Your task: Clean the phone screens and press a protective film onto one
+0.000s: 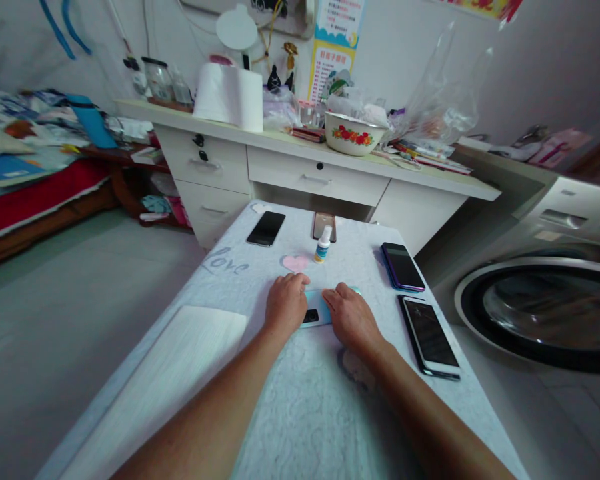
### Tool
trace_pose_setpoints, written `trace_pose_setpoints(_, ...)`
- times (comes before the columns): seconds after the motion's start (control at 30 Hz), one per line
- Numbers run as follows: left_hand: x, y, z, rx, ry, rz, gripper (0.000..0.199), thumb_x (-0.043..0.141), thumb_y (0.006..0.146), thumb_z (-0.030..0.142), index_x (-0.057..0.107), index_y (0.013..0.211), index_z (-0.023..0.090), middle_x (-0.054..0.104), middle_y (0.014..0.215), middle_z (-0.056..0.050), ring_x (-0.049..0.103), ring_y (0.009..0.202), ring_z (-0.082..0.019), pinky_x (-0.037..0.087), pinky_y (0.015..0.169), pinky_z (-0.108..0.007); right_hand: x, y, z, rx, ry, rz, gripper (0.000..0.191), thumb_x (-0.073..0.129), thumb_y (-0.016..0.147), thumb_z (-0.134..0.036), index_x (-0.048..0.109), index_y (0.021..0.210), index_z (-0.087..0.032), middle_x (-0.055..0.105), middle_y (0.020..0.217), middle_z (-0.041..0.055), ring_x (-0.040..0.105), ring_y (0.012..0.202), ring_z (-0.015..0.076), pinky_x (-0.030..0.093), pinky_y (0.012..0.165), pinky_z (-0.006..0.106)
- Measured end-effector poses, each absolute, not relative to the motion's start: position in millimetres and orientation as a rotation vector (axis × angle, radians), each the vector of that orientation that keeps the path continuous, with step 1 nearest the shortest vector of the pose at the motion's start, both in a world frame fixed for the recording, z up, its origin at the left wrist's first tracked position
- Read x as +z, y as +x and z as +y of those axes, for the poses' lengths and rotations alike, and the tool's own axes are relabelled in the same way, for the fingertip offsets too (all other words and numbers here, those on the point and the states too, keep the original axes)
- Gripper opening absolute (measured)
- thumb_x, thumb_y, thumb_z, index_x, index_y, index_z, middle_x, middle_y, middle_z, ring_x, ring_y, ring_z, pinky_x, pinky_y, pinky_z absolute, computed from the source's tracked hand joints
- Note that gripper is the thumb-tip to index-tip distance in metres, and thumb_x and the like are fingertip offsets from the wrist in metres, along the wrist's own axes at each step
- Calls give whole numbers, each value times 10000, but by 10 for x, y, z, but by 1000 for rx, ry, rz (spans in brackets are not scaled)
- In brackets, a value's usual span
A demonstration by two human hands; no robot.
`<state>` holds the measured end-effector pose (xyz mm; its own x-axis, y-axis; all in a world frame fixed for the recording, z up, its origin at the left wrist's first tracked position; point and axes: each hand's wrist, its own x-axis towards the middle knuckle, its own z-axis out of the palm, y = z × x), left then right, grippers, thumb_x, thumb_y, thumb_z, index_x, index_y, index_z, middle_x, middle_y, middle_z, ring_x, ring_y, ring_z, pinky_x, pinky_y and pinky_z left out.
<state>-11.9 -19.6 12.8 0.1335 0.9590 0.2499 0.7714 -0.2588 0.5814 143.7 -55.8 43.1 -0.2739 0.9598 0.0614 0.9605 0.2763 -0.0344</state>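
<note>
A light blue phone point(323, 308) lies back side up on the cloth-covered table, its dark camera block showing near the left end. My left hand point(286, 301) grips that left end with bent fingers. At the other end, my right hand point(353, 315) is closed on the phone, thumb and fingertips at its upper surface and edge. The hands hide both ends. Just beyond them stands a small white spray bottle point(323, 245) with a blue and yellow label. Behind the bottle lies a phone or case with a brownish face point(324, 227).
A black phone point(267, 229) lies at the far left. Stacked phones point(403, 267) and a white-framed phone on a dark one point(433, 337) line the right edge. A folded white cloth point(180, 360) lies at left. Beyond are a white desk point(290, 170) and a washing machine point(545, 267).
</note>
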Motion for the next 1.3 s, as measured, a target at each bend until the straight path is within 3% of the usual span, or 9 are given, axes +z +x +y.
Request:
trace_pose_setpoints(0.2, 138, -123, -207, 847, 2112, 1677, 314, 452, 780, 6, 643, 954, 184, 699, 945, -52, 605, 934, -206, 455, 897, -341, 448, 1354, -563, 58, -1772, -2458, 319, 346, 1026, -226, 646, 925, -192, 579, 889, 46, 539, 779, 156, 326, 704, 262)
trace_pose_setpoints(0.9, 104, -122, -194, 854, 2126, 1656, 314, 445, 781, 13, 641, 952, 189, 699, 940, -49, 611, 931, -198, 453, 890, -339, 402, 1553, -496, 12, -1975, -2276, 316, 379, 1015, -226, 686, 1088, -232, 596, 932, 70, 557, 849, 186, 332, 726, 281)
trace_pose_setpoints(1.1, 97, -126, -195, 865, 2128, 1649, 314, 447, 774, 12, 639, 948, 188, 695, 936, -49, 610, 930, -197, 451, 891, -338, 427, 1592, -504, -33, -2036, -2258, 265, 447, 963, -161, 687, 1052, -229, 593, 956, 68, 565, 852, 190, 334, 720, 284)
trace_pose_setpoints(1.3, 96, -120, -188, 859, 2130, 1671, 290, 463, 788, 30, 640, 947, 195, 697, 930, -46, 608, 923, -202, 450, 887, -343, 396, 1534, -502, -59, -2000, -2273, 289, 387, 1009, -218, 675, 1035, -218, 589, 940, 68, 555, 854, 190, 324, 724, 288)
